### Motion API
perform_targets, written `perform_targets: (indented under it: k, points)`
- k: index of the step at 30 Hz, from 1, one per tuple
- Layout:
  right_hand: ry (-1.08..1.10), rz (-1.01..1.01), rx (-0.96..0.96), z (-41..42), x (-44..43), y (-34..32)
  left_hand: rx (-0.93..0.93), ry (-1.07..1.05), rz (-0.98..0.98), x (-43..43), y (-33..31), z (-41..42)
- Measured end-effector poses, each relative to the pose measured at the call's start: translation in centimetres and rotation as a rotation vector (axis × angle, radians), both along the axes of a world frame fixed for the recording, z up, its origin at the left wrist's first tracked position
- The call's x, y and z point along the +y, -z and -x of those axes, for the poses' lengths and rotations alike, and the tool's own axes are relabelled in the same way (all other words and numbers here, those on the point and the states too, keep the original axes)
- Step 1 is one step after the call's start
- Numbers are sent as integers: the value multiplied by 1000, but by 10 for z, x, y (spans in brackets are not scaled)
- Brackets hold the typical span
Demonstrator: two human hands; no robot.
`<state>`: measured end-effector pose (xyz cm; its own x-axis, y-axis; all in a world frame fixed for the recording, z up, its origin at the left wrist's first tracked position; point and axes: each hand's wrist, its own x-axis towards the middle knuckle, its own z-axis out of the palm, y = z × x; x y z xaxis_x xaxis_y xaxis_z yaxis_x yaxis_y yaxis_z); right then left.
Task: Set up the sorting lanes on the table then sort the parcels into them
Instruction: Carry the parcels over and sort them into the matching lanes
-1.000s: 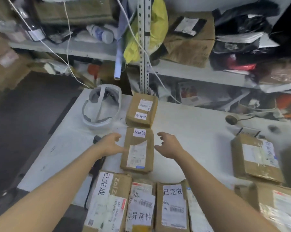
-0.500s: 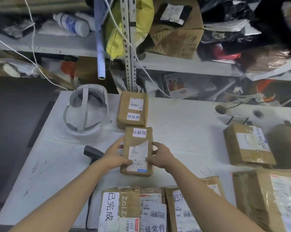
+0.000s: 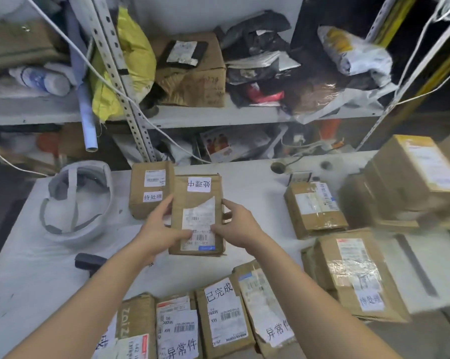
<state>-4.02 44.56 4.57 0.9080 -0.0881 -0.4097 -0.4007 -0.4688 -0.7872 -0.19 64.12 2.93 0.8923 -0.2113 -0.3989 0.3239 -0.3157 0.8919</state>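
Observation:
A brown cardboard parcel (image 3: pixel 198 203) with a white handwritten label and a barcode slip is held above the white table (image 3: pixel 252 182). My left hand (image 3: pixel 161 226) grips its left edge and my right hand (image 3: pixel 234 226) grips its right edge, thumbs on the top face. Behind it to the left lies another labelled parcel (image 3: pixel 148 190). A row of several labelled parcels (image 3: pixel 218 317) lies along the near edge of the table.
A white headset (image 3: pixel 76 200) sits at the table's left, a black scanner (image 3: pixel 89 261) near my left forearm. More brown boxes (image 3: pixel 314 208) are stacked at the right (image 3: pixel 415 177). Cluttered metal shelves (image 3: pixel 192 115) stand behind the table, with cables hanging down.
Both hands closed on the parcel's sides, then lifted it and carried it to the right, beside the rear parcel. The view has swung right.

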Motion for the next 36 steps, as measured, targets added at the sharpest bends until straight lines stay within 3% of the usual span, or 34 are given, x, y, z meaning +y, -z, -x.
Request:
perform_targets:
  k: [6, 14, 24, 36]
  points:
    - [47, -52, -165, 46, -86, -39, -142, -53, 4, -95, -56, 41]
    - [92, -83, -376, 131, -243, -80, -304, -155, 149, -273, -99, 121]
    - [194, -115, -419, 172, -389, -113, -345, -153, 219, -417, -131, 156]
    - [317, 45, -323, 125, -527, -120, -319, 23, 258, -553, -108, 94]
